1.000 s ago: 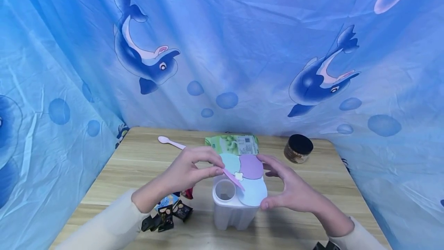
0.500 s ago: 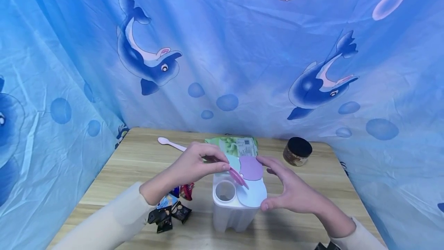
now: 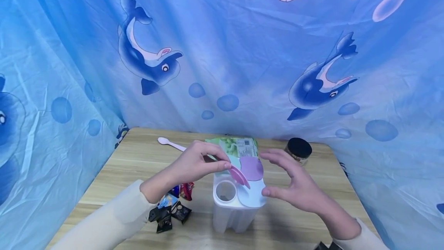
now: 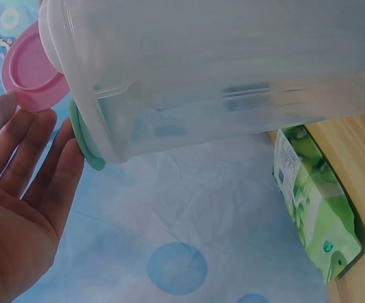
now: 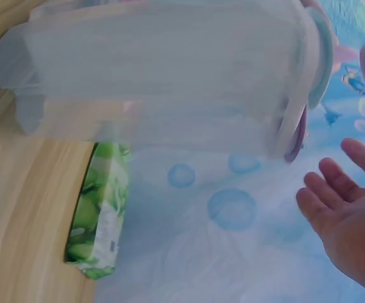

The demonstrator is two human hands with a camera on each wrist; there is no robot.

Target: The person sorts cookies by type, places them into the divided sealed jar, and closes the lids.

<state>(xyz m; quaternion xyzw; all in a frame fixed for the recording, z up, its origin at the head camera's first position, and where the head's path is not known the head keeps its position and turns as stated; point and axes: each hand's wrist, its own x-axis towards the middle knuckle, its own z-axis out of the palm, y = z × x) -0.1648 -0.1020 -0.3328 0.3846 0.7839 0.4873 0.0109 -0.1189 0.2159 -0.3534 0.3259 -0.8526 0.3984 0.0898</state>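
A tall translucent storage container [image 3: 233,219] stands upright on the table, with several coloured lids on its white top. The pink lid [image 3: 239,176] is lifted and tilted, pinched at its edge between the thumb and fingers of my left hand [image 3: 197,162]. Below it shows the round opening [image 3: 226,191] of one compartment. The green lid [image 4: 85,136], the purple lid [image 3: 251,168] and the pale blue lid [image 3: 252,194] lie flat. My right hand [image 3: 298,182] is just right of the container, fingers spread and holding nothing; its thumb tip is close to the pale blue lid.
Several small wrapped packets [image 3: 170,207] lie left of the container. Behind it is a green bag [image 3: 239,146]. A pale pink spoon [image 3: 170,144] lies at the back left, and a black-lidded jar [image 3: 299,149] stands at the back right. A blue curtain [image 3: 222,49] hangs behind the table.
My left hand has swung the pink lid up and right, away from the opening. The right hand has moved slightly away from the container's lids.
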